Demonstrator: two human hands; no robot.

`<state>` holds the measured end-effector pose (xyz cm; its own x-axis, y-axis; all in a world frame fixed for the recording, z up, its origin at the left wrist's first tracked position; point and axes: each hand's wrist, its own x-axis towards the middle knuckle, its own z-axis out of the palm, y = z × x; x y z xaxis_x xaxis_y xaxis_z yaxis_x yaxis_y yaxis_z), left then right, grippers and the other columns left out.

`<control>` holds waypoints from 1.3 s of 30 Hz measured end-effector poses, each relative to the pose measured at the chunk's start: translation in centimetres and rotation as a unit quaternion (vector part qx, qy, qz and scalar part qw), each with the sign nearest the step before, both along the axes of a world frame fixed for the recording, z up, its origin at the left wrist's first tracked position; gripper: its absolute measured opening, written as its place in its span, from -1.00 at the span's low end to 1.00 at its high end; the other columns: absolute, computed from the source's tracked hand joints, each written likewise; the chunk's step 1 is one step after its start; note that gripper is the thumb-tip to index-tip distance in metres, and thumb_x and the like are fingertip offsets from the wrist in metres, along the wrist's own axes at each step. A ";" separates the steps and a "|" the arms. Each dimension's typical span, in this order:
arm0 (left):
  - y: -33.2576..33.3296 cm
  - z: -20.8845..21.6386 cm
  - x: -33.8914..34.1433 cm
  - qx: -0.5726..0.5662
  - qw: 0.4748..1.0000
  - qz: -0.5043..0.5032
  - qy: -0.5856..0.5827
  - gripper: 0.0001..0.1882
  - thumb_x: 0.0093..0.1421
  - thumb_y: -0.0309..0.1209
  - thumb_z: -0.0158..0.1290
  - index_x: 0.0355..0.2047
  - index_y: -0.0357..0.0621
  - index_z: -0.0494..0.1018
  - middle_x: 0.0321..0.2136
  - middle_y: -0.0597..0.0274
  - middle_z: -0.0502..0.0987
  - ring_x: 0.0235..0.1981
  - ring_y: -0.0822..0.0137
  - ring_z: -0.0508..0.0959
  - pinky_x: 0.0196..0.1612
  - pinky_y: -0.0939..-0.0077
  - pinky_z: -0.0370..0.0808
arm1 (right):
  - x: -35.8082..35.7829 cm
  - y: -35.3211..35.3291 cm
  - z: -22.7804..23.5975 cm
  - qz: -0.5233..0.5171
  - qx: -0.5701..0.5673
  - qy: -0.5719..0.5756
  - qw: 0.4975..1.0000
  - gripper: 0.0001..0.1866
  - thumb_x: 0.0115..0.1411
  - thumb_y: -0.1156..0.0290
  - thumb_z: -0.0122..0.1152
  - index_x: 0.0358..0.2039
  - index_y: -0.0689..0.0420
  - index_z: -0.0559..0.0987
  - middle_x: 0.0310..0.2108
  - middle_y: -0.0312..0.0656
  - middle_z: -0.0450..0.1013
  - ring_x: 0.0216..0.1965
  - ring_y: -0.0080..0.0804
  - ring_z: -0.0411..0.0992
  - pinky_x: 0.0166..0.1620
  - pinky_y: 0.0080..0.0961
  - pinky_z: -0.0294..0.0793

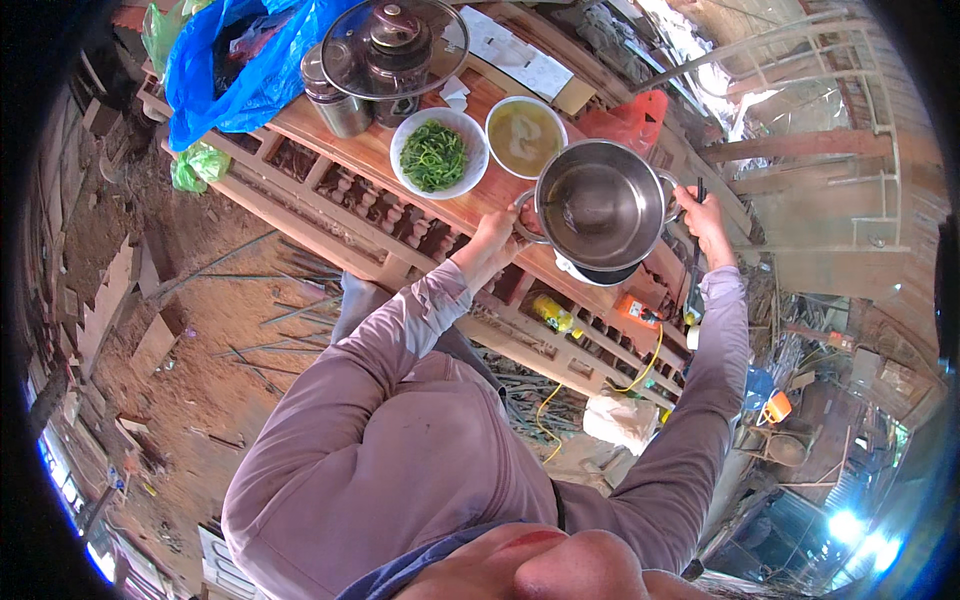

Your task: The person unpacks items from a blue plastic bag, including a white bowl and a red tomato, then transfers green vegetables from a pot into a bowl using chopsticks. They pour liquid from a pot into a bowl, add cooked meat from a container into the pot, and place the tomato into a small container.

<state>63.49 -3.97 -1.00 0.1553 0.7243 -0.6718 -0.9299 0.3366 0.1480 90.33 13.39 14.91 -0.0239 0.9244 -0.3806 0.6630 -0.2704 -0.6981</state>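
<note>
Since the steel pot (pixel 600 205) looks nearly empty, I'd expect it light — rigid, slick-walled, best held by the side handles (pixel 531 237). Left hand (pixel 492 236) pinches one, right hand (pixel 704 216) the other. It's over the table (pixel 463 208), just beside the soup bowl (pixel 491 148) — can't tell if resting.

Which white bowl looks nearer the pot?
The bowl of yellowish soup, just upper-left of the steel pot; the bowl of leafy greens sits farther left.
</note>
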 end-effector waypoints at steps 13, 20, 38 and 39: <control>-4.2 0.9 -5.0 -0.060 0.991 -0.035 0.111 -0.68 0.29 -0.14 -0.26 -0.53 -0.01 0.24 -0.74 0.43 0.18 -0.77 0.47 0.13 -0.67 0.50 0.10 | -1.0 -11.0 -1.4 0.088 0.132 -0.252 0.955 -0.43 0.20 -0.09 -0.06 -0.34 0.26 0.57 -0.42 0.27 0.45 -0.30 0.11 0.48 -0.30 -0.18 0.39; -6.1 4.4 -6.0 -0.112 0.974 -0.044 0.194 -0.61 0.31 -0.08 -0.25 -0.63 0.08 0.20 -0.78 0.53 0.11 -0.81 0.54 0.04 -0.70 0.60 -0.01 | -6.2 -19.1 7.5 0.096 0.486 -0.148 0.856 -0.63 0.26 0.17 -0.07 -0.33 0.18 0.59 -0.46 -0.12 0.44 -0.39 -0.21 0.48 -0.38 -0.30 0.44; -6.8 4.5 -4.8 -0.061 0.980 -0.022 0.187 -0.60 0.30 -0.02 -0.22 -0.59 0.06 0.22 -0.79 0.54 0.06 -0.80 0.54 0.01 -0.68 0.57 -0.03 | -16.0 -28.5 1.4 0.050 0.332 0.228 0.914 -0.78 -0.07 0.69 0.24 -0.33 0.25 0.58 -0.29 -0.08 0.44 -0.25 -0.34 0.48 -0.28 -0.53 0.52; -7.1 4.4 -4.9 -0.057 0.980 -0.012 0.188 -0.60 0.29 -0.01 -0.21 -0.59 0.06 0.22 -0.79 0.54 0.06 -0.80 0.54 0.01 -0.67 0.57 -0.03 | -15.4 -28.3 1.2 0.028 0.358 0.177 0.916 -0.81 -0.07 0.70 0.24 -0.37 0.27 0.57 -0.29 -0.07 0.44 -0.26 -0.34 0.48 -0.27 -0.53 0.50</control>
<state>58.58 -11.05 3.40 -0.1031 0.6399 -0.7615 -0.8085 0.3921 0.4389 74.97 -14.91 16.11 -0.0836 0.9275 0.3643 0.3599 0.3691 -0.8569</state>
